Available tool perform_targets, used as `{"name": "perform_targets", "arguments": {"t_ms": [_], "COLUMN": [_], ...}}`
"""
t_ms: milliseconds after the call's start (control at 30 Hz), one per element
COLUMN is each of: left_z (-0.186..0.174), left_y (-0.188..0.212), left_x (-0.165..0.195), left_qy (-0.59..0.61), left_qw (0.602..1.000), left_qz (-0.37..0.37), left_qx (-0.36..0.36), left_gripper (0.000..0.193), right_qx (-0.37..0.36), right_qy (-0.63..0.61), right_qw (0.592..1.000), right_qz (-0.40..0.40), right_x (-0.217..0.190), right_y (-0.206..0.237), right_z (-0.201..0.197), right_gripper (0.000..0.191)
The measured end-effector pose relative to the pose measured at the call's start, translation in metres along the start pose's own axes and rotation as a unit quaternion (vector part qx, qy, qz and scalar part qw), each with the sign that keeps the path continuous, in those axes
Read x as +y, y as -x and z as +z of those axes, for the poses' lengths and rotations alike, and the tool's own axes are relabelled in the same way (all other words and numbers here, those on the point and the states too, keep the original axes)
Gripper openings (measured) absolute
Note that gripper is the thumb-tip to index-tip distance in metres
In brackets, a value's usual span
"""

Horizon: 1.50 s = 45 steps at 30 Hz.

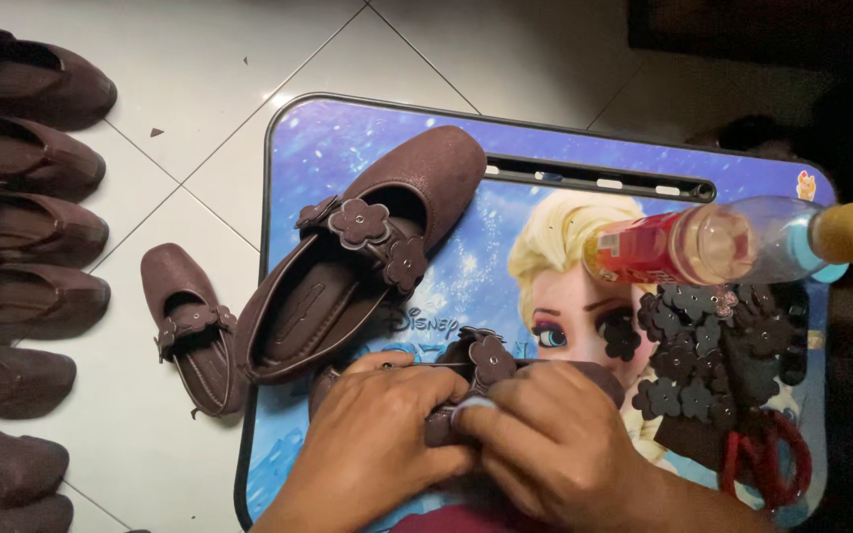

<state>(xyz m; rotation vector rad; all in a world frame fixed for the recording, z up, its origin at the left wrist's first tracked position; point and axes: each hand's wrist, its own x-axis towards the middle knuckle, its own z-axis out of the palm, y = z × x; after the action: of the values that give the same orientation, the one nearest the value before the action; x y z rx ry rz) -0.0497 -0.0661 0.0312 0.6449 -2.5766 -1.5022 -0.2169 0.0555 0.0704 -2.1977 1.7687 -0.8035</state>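
Note:
Both of my hands grip a dark brown shoe (584,377) at the near edge of a small blue printed lap table (308,138). My left hand (377,434) holds its left side. My right hand (555,444) pinches the strap, where a brown flower piece (491,355) sticks up. A second brown shoe (367,257) with flower pieces on its strap lies diagonally on the table, just beyond my left hand.
A clear plastic bottle (742,242) with a red label and yellow cap lies on its side at the table's right. Below it sit a pile of loose brown flower pieces (713,345) and red-handled scissors (767,459). One brown shoe (190,331) and a row of several more (22,227) lie on the white tile floor at left.

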Motion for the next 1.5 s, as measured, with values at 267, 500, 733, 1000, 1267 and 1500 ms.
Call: {"name": "perform_targets", "arguments": {"t_ms": [267, 500, 733, 1000, 1267, 1500], "left_z": [-0.004, -0.004, -0.004, -0.003, -0.008, -0.013], "left_y": [-0.003, -0.005, -0.004, -0.003, -0.004, -0.005], "left_x": [0.005, 0.009, 0.009, 0.007, 0.010, 0.013], "left_qy": [0.000, 0.005, -0.014, -0.003, -0.006, -0.002], "left_qw": [1.000, 0.999, 1.000, 1.000, 0.999, 0.994], "left_qz": [-0.025, -0.040, -0.019, -0.008, -0.033, -0.102], "left_qx": [-0.013, -0.021, 0.004, 0.015, 0.003, -0.032], "left_gripper": [0.035, 0.033, 0.036, 0.052, 0.054, 0.046], "right_qx": [-0.016, -0.024, -0.026, 0.061, 0.036, 0.115], "right_qy": [0.062, 0.058, 0.061, 0.018, 0.052, -0.100], "right_qw": [0.998, 0.997, 0.996, 0.982, 0.994, 0.962], "right_qz": [-0.016, -0.048, -0.057, 0.176, 0.089, 0.226], "right_x": [-0.003, -0.005, -0.002, 0.004, 0.005, 0.007], "right_y": [-0.007, -0.012, -0.012, 0.003, 0.003, 0.036], "right_z": [-0.001, -0.005, -0.008, -0.019, -0.009, -0.010], "right_gripper": [0.042, 0.033, 0.032, 0.030, 0.028, 0.024]}}
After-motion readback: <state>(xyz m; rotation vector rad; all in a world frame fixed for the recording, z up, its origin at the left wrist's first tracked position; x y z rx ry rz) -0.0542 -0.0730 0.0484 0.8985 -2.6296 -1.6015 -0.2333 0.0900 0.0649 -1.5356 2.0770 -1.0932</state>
